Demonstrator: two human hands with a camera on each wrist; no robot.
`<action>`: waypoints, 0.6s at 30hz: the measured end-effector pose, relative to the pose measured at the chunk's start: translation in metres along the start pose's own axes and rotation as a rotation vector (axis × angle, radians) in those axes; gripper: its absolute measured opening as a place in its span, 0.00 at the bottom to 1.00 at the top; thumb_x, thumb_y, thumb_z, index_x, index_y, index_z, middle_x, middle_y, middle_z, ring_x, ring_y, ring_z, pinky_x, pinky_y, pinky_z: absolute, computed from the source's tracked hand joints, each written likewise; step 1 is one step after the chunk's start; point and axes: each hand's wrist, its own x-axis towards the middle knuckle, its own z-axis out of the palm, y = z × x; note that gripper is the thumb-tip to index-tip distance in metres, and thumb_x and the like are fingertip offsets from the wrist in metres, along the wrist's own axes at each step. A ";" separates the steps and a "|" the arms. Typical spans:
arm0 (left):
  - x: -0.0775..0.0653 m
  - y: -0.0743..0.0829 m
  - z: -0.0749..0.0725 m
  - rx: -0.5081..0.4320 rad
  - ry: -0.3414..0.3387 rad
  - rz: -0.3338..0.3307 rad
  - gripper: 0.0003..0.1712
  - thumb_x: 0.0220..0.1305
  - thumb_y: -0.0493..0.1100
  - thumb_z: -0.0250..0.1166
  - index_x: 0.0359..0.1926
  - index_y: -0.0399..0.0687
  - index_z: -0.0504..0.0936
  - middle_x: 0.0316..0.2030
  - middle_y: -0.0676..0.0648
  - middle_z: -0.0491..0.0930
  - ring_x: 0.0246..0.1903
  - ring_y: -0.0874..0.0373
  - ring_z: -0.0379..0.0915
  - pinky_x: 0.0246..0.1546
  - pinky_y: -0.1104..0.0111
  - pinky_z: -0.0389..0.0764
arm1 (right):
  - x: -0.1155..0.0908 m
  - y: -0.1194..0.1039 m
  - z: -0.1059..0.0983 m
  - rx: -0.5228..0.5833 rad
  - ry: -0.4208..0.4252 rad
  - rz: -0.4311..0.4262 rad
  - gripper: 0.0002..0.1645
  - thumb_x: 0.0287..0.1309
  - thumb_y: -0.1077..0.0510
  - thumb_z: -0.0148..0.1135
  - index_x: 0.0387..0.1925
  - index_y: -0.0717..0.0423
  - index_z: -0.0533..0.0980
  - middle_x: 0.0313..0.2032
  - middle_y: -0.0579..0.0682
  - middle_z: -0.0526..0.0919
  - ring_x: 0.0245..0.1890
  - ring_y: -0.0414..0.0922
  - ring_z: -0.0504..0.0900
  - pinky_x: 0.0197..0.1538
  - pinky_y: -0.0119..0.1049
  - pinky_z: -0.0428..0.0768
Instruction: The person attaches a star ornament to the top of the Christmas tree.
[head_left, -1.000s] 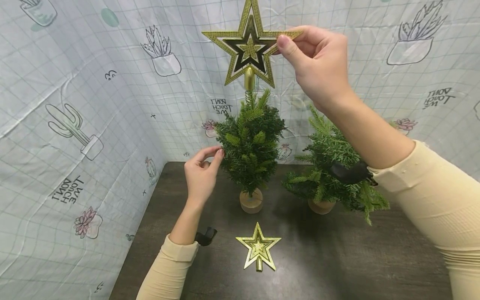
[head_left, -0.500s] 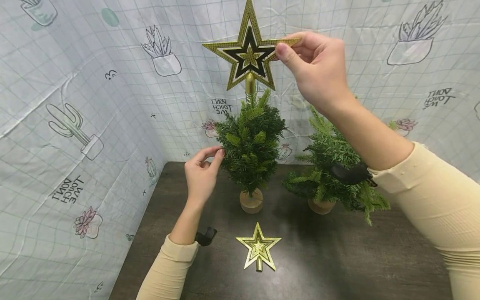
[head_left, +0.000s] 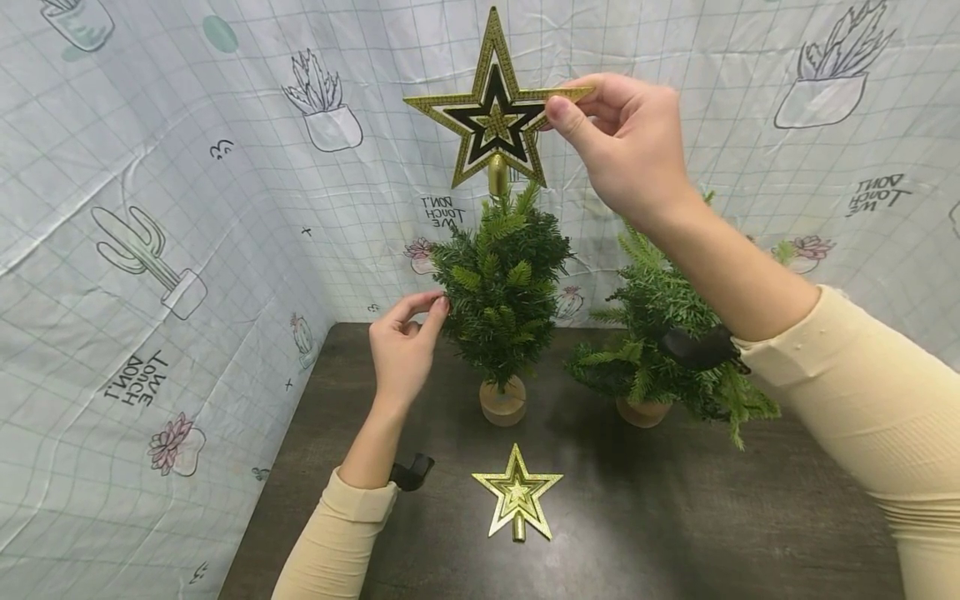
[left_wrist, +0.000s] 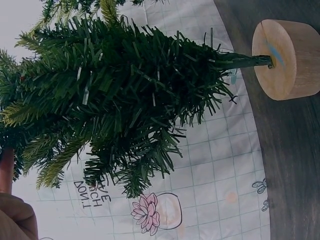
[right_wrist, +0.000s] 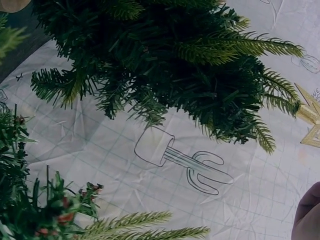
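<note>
My right hand (head_left: 630,142) pinches the right point of a gold star tree topper (head_left: 487,117) between thumb and fingers. The star's socket sits at the tip of a small artificial Christmas tree (head_left: 502,283), which stands upright on a round wooden base (head_left: 502,404). In the right wrist view the socket of the star (right_wrist: 307,115) meets the top sprigs. My left hand (head_left: 405,346) pinches the foliage at the tree's left side, thumb and forefinger together. A second gold star topper (head_left: 517,493) lies flat on the table in front.
Another small artificial tree (head_left: 660,333) on a wooden base (head_left: 642,412) stands to the right, partly behind my right forearm. A printed cloth (head_left: 247,208) hangs around the back and left of the dark wooden table (head_left: 637,533).
My right hand has lowered the star, bringing its socket down over the tree's tip. The left hand, the trees and the star on the table have stayed in place.
</note>
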 end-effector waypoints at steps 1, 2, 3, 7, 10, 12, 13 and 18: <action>0.000 -0.001 0.000 0.000 -0.001 0.002 0.12 0.71 0.44 0.70 0.49 0.43 0.90 0.44 0.40 0.90 0.08 0.67 0.48 0.11 0.73 0.54 | 0.000 0.000 0.000 0.010 0.000 0.005 0.05 0.68 0.57 0.70 0.42 0.53 0.87 0.36 0.36 0.92 0.38 0.37 0.90 0.57 0.30 0.82; 0.000 -0.001 0.000 0.001 -0.001 0.003 0.12 0.71 0.44 0.70 0.49 0.43 0.90 0.43 0.40 0.90 0.08 0.67 0.48 0.11 0.73 0.54 | 0.000 0.000 0.001 0.022 0.000 0.011 0.05 0.68 0.57 0.70 0.42 0.53 0.87 0.36 0.37 0.92 0.38 0.37 0.90 0.59 0.30 0.81; 0.001 -0.002 -0.001 0.002 -0.002 0.003 0.12 0.71 0.45 0.70 0.49 0.43 0.90 0.43 0.40 0.90 0.08 0.67 0.48 0.11 0.72 0.54 | -0.001 0.000 0.001 0.033 0.001 0.013 0.05 0.68 0.58 0.70 0.42 0.54 0.87 0.36 0.38 0.92 0.38 0.37 0.90 0.60 0.31 0.81; 0.002 -0.001 -0.001 -0.003 -0.006 -0.002 0.12 0.71 0.45 0.70 0.50 0.44 0.90 0.44 0.40 0.90 0.09 0.67 0.47 0.11 0.73 0.54 | -0.001 -0.001 0.001 0.066 0.009 0.025 0.05 0.67 0.59 0.71 0.42 0.54 0.87 0.36 0.39 0.92 0.41 0.38 0.90 0.64 0.34 0.79; 0.003 -0.001 -0.002 -0.017 -0.007 -0.007 0.13 0.71 0.45 0.71 0.50 0.43 0.90 0.43 0.40 0.89 0.08 0.67 0.47 0.11 0.73 0.54 | -0.001 -0.002 0.001 0.100 0.020 0.036 0.05 0.65 0.59 0.73 0.41 0.55 0.88 0.37 0.42 0.93 0.41 0.39 0.90 0.61 0.33 0.81; 0.004 0.000 -0.002 -0.024 -0.006 -0.012 0.12 0.71 0.44 0.71 0.50 0.43 0.90 0.43 0.41 0.89 0.08 0.67 0.47 0.11 0.73 0.54 | -0.001 -0.002 0.001 0.147 0.029 0.044 0.06 0.63 0.60 0.74 0.41 0.56 0.88 0.37 0.44 0.93 0.40 0.40 0.90 0.59 0.31 0.82; 0.004 0.000 -0.002 -0.029 -0.006 -0.014 0.12 0.71 0.44 0.71 0.50 0.42 0.90 0.42 0.41 0.89 0.08 0.67 0.47 0.11 0.73 0.54 | -0.001 -0.002 0.001 0.169 0.033 0.045 0.06 0.62 0.61 0.75 0.40 0.57 0.88 0.37 0.45 0.93 0.40 0.40 0.90 0.58 0.31 0.82; 0.006 0.000 -0.003 -0.034 -0.004 -0.026 0.12 0.71 0.44 0.71 0.50 0.42 0.90 0.41 0.43 0.89 0.08 0.66 0.46 0.11 0.73 0.53 | -0.001 -0.002 -0.001 0.255 0.055 0.037 0.05 0.59 0.63 0.76 0.38 0.59 0.88 0.35 0.47 0.93 0.39 0.41 0.90 0.57 0.30 0.83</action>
